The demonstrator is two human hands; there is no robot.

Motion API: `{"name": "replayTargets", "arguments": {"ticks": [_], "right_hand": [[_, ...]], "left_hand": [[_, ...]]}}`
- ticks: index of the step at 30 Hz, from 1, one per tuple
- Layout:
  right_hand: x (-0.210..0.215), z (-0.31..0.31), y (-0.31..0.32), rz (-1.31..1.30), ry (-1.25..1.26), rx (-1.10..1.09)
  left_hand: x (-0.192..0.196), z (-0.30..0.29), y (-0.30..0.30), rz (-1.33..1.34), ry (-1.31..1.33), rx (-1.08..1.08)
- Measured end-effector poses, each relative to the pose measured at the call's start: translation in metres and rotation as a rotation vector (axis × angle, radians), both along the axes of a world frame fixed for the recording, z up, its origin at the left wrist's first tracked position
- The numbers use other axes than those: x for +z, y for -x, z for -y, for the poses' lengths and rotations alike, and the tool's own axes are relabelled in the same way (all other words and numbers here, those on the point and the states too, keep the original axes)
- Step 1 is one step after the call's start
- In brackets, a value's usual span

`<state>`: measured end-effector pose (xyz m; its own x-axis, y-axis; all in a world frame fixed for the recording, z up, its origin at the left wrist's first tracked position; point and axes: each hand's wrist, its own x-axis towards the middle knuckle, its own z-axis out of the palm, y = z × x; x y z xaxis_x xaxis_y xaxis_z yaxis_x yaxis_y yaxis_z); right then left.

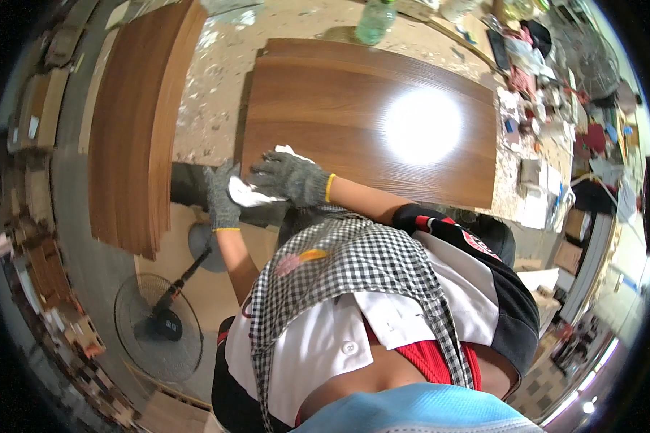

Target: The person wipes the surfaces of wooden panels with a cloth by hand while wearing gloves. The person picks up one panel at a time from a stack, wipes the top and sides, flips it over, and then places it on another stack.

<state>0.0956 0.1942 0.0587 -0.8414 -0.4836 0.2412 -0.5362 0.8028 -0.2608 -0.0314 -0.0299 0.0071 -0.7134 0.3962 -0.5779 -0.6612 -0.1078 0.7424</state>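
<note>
Cloth [247, 193] between gloved hands [295, 179]

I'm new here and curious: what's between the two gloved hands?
A white cloth or paper lies between the left hand and right hand, in the head view.

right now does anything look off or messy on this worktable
Yes: pale flakes or smears litter the worktable, untidy around the brown board. The board stack at left also looks askew: its near ends are staggered rather than flush.
</note>
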Motion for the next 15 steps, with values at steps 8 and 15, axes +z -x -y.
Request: {"name": "replayTargets", "arguments": {"ticks": [8, 15], "right_hand": [[0.032, -0.219, -0.214, 0.005, 0.142, -1.424], [0.006, -0.329, -0.311, 0.270, 0.215, -2.220]], "left_hand": [[-0.031, -0.025, 0.043, -1.292, 0.889, -0.508], [-0.049, -0.099, 0.111, -1.418, 1.041, -0.845]]}}
